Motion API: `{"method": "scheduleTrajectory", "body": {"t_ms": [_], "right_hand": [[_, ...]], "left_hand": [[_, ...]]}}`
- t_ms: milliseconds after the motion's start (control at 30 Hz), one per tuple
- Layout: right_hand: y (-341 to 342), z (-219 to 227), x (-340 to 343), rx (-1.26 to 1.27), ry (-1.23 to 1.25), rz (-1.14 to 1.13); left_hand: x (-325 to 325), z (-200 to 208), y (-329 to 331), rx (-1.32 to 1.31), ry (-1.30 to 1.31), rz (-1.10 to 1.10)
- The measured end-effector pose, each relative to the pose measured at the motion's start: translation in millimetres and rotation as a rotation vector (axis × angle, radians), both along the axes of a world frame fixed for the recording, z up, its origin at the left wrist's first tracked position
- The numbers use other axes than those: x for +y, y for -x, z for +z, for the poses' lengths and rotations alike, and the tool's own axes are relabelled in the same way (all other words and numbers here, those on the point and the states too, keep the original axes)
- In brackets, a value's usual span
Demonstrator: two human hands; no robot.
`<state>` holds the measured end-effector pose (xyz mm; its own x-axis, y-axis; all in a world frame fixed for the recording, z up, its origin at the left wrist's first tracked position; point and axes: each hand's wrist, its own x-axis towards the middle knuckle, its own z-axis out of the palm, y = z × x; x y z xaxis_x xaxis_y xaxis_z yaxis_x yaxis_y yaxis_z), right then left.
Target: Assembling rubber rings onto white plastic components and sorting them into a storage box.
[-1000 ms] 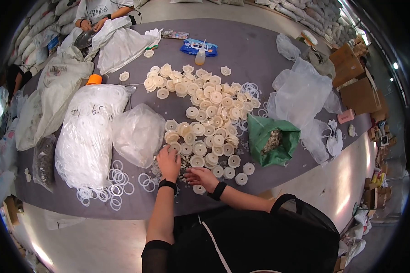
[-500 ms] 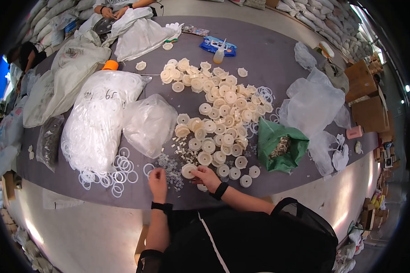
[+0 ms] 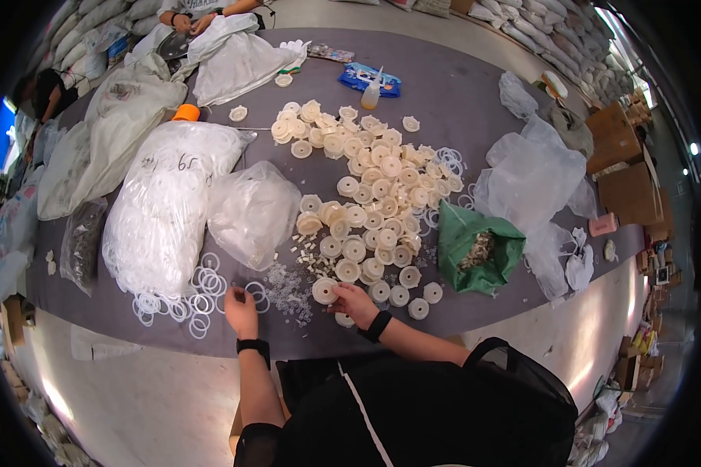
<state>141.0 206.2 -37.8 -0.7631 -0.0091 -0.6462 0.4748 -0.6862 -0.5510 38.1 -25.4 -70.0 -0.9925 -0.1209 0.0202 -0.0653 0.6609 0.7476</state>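
My right hand (image 3: 355,305) pinches a round cream plastic cap (image 3: 325,291) with a hole at its centre, holding it just above the near edge of a heap of similar caps (image 3: 382,179). My left hand (image 3: 241,310) is low over the table, fingers curled but apart, with nothing visible between them. It lies between a spread of loose clear white rings (image 3: 202,292) and a couple of separate rings (image 3: 260,303). Between my hands are scattered tiny clear pieces (image 3: 290,292). Small cream and metallic bits (image 3: 313,263) lie beyond the held cap.
A large clear bag of rings (image 3: 160,202) and another clear bag (image 3: 253,210) stand left. A green bag of small parts (image 3: 481,251) stands right, near crumpled clear bags (image 3: 533,175). A bottle (image 3: 371,93) is at the back. Another person (image 3: 202,12) works across the grey table (image 3: 459,86).
My left hand has moved left, away from the tiny clear pieces toward the loose rings, uncovering another ring. My right hand still holds the cap in nearly the same place.
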Motion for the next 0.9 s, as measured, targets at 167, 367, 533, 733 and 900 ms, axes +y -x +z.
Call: {"method": "scheduleTrajectory", "body": {"t_ms": [167,367,533,733,900], "right_hand": [[2.9,6.4,3.3,0.035,0.046,-0.003],[1.9,3.9,0.7,0.035,0.022,0.015],[-0.8,9.8,2.9,0.036,0.105,-0.015],[-0.3,19.2,8.5,0.069,0.196,0.016],[-0.6,33.0,7.8,0.093,0.166,0.043]], "left_hand": [[21.3,34.2,-23.3,-0.211,-0.89,0.107],[75.0,77.8,-53.3,-0.351,-1.23,0.049],[90.3,82.0,-61.9,0.068,-0.514,-0.341],[92.0,79.9,-68.0,0.299,-0.162,-0.559],[90.8,74.0,-71.4,0.289,-0.085,-0.572]]}}
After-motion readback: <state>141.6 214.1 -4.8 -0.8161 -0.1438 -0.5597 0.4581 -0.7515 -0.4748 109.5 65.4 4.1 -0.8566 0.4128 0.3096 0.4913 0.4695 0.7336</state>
